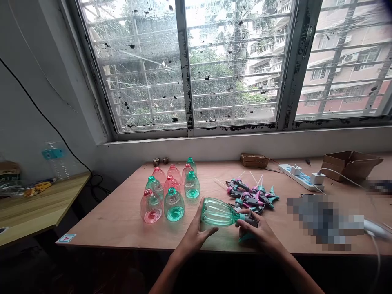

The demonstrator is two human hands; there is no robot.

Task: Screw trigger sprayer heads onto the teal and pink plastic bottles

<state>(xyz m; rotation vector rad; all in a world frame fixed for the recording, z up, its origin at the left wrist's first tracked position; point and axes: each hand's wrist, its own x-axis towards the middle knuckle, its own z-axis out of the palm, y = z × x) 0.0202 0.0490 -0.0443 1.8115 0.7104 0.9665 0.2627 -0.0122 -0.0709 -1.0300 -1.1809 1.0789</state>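
A clear green spray bottle [218,212] lies sideways in the air above the table's front edge, its neck pointing right. My left hand [196,228] is wrapped round the bottle's base end, thumb below it. At the neck, my right hand [255,228] grips a grey and green spray head [249,220], which meets the bottle's mouth; whether it is screwed tight I cannot tell. Behind my right hand lies a pile of spray heads [251,194] in grey, pink and green with thin tubes. To the left stand several open-necked bottles, among them a red bottle [151,208] and a green bottle [174,206].
A white power strip [300,177] with plugged-in chargers and an open cardboard box [349,165] sit at the back right. A brown packet [255,160] lies by the wall under the window. On the right is a blurred-out patch [324,220]. A side table [39,208] stands left.
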